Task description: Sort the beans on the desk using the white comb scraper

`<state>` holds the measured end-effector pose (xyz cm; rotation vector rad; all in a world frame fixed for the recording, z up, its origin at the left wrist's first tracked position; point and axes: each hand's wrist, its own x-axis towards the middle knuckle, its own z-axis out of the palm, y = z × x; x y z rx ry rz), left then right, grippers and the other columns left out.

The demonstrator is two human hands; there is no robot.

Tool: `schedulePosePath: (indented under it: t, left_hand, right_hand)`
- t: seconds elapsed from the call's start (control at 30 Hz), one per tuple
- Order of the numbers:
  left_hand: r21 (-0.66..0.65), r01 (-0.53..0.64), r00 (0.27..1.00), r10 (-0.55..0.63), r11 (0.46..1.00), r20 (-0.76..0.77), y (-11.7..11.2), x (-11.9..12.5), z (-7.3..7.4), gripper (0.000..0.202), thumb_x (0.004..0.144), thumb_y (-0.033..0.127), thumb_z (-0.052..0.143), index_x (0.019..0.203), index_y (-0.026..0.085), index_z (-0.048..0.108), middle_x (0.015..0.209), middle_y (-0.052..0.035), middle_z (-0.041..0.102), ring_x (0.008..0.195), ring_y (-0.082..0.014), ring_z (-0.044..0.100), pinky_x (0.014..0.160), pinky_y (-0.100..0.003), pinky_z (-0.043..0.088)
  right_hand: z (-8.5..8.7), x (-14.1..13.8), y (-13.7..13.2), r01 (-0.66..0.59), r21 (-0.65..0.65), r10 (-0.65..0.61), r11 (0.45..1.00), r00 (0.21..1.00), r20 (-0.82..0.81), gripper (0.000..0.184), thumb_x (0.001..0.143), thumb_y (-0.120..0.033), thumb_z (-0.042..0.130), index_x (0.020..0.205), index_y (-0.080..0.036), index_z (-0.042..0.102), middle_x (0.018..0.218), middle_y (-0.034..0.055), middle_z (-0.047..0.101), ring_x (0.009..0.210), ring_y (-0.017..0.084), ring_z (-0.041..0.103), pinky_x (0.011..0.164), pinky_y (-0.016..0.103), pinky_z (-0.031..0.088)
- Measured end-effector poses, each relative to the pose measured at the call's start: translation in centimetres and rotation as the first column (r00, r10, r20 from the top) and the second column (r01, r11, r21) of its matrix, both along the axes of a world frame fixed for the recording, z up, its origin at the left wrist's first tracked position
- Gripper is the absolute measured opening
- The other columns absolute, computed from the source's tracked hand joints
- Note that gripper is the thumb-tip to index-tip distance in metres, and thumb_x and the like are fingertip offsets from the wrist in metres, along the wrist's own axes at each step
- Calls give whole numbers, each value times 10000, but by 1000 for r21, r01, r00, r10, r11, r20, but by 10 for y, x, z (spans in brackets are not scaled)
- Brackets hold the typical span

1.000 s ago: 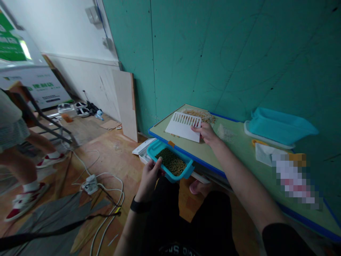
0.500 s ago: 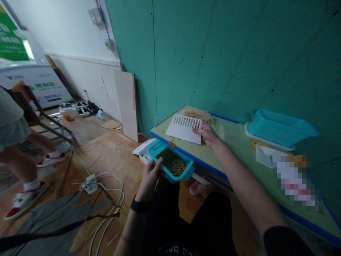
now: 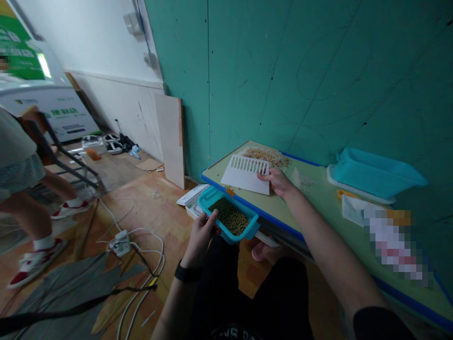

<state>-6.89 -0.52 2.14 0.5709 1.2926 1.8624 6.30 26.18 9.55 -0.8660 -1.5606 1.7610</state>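
Note:
My left hand (image 3: 202,233) grips the near-left rim of a teal plastic tub (image 3: 208,200), thumb on top. Dark green beans (image 3: 223,206) lie in the tub beside pale yellowish beans (image 3: 238,225). The tub is just below the table's blue edge. With fingers and thumb, my right hand (image 3: 278,180) pinches the right side of a white slotted scraper (image 3: 245,181), tilted over the tabletop. Behind its slots, a spread of tan beans (image 3: 264,155) with paler grains lies on the table (image 3: 300,208). A few loose beans show near the table's front edge.
A small whitish heap (image 3: 299,178) lies right of the scraper. Farther right stand a large teal bin (image 3: 375,172) and a white packet (image 3: 352,209). The green wall (image 3: 269,71) borders the table. Cables and a power strip (image 3: 121,243) lie on the floor; another person's legs (image 3: 28,215) are at left.
The scraper has come slightly nearer the table's front edge, with my right hand still on it. My left hand keeps the tub in place. The view has shifted a little.

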Motion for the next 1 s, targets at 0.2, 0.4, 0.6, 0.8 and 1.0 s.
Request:
schedulePosePath:
  t: [0.2,0.4,0.6,0.8,1.0]
  left_hand:
    - [-8,3,1000,-3,1000,2,0,0,-1,400,741,512,797,766,181,573,572,40,573,484,-102,544,479,-212,445]
    - [-10,2,1000,-2,1000,28,0,0,-3,425,718,528,812,788,173,588,593,39,575,499,-99,537,492,-215,459]
    - [-6,13,1000,-12,1000,27,0,-1,-3,418,725,524,810,787,172,594,589,38,574,503,-99,542,500,-215,461]
    - [-27,-4,1000,4,1000,6,1,-1,-3,462,711,568,803,739,184,548,557,36,581,481,-115,558,491,-230,463]
    - [-11,-20,1000,20,1000,-8,1,2,-3,457,727,575,789,735,179,561,557,29,591,483,-112,558,496,-225,448]
  right_hand:
    - [0,1,0,-18,5,18,1000,1000,0,356,481,-264,884,782,-164,722,757,47,749,628,188,651,591,307,518]
    - [4,2,-3,-46,-16,47,999,998,43,296,538,-195,839,801,-149,710,758,47,751,636,176,656,623,296,530]
    - [6,6,-8,-63,-17,63,998,998,30,331,512,-220,852,803,-147,712,768,49,757,637,172,659,607,278,522]
    - [8,13,-20,-8,-28,9,1000,998,62,425,442,-297,903,783,-137,704,734,61,750,610,195,664,567,296,520]
    - [5,26,-46,110,-10,-109,994,993,42,465,422,-339,922,775,-140,694,702,45,740,591,185,661,564,289,517]
